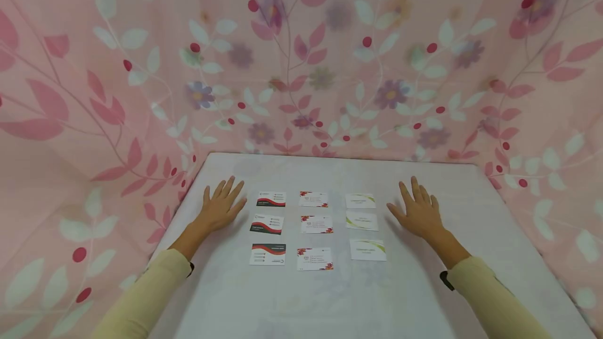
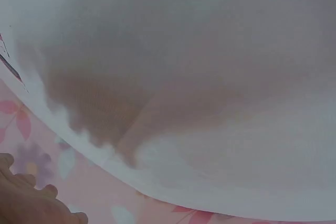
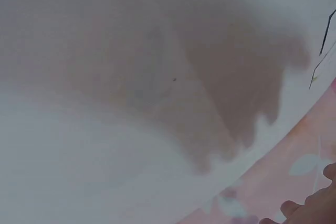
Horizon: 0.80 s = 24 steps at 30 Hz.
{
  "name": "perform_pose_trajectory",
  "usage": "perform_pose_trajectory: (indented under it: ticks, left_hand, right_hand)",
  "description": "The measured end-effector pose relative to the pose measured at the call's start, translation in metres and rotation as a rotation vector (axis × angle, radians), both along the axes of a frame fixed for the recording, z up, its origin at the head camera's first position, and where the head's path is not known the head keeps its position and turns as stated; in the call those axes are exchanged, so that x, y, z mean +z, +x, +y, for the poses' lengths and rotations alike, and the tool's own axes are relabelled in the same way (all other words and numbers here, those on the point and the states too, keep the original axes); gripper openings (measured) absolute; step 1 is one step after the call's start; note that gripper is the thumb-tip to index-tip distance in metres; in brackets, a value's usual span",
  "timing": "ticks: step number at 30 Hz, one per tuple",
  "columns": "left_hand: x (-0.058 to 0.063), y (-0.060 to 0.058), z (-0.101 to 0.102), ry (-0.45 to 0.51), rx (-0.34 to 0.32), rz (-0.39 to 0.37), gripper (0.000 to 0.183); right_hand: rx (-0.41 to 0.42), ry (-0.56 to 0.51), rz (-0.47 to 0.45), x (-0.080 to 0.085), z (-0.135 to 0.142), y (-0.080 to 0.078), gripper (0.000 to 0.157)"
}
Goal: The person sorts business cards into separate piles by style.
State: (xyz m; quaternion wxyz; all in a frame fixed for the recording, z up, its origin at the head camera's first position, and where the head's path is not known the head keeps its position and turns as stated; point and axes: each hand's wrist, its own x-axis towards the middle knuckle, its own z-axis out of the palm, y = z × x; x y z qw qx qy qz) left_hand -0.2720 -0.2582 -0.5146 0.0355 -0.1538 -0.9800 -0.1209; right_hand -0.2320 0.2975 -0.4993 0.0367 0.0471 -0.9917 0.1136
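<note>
Business cards lie on the white table in three columns of three. The left column has white cards with red and black waves, such as the top one (image 1: 271, 199). Cards with red leaf corners, like this middle card (image 1: 316, 224), form the centre column. On the right are white cards with green curves, the lowest card (image 1: 368, 250) among them. My left hand (image 1: 220, 208), fingers spread and holding nothing, is left of the cards. To their right, my right hand (image 1: 419, 213) is likewise spread and bare. Both wrist views show fingertips and a hand shadow on the cloth.
A white cloth covers the table (image 1: 320, 302). Pink floral fabric (image 1: 301, 67) hangs behind it and at both sides. Dark bands show at both sleeve cuffs.
</note>
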Motion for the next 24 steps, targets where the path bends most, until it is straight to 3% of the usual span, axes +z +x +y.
perform_pose_trajectory:
  ticks: [11, 17, 21, 24]
  left_hand:
    - [0.0, -0.015, 0.005, 0.051, -0.038, 0.035, 0.064]
    - [0.013, -0.026, 0.005, 0.103, -0.092, 0.035, 0.055]
    - [0.019, -0.034, 0.008, 0.161, -0.14, -0.024, 0.043]
    - [0.018, -0.042, 0.015, 0.215, -0.163, -0.091, 0.039]
  right_hand:
    - [0.098, -0.091, 0.038, -0.002, -0.063, -0.02, 0.076]
    - [0.139, -0.121, 0.038, -0.007, -0.106, -0.037, 0.076]
    - [0.178, -0.136, 0.032, -0.001, -0.139, -0.042, 0.069]
    - [0.205, -0.157, 0.015, 0.006, -0.162, -0.045, 0.059]
